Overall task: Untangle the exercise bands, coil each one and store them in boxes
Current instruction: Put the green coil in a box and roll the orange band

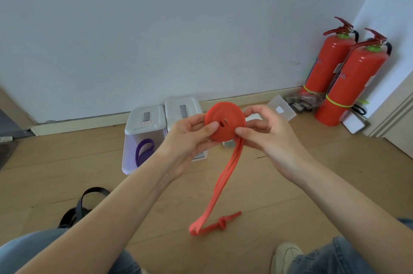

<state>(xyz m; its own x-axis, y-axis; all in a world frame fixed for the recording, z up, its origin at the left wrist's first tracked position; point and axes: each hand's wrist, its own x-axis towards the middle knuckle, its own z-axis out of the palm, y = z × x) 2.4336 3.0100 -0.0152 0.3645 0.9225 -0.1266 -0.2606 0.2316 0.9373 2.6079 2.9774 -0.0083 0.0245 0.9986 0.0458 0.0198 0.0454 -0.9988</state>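
**Red band half coiled, knotted tail still loose**

The red band point(224, 125) looks light, soft and springy, so the coil would likely unwind if released; the safest hold is a pinch across its flat faces near the centre hole, as the hands do here. The left hand point(190, 135) is closed on the coil, thumb on its near face, and the right hand point(266, 128) grips its right edge where the tail leaves. The coil sits in the air just in front of the lidded boxes point(147, 121). It is a flat orange-red spiral; its doubled tail hangs below, ending in a knot point(223, 223) near the floor. A purple band point(144, 151) lies inside the left box.
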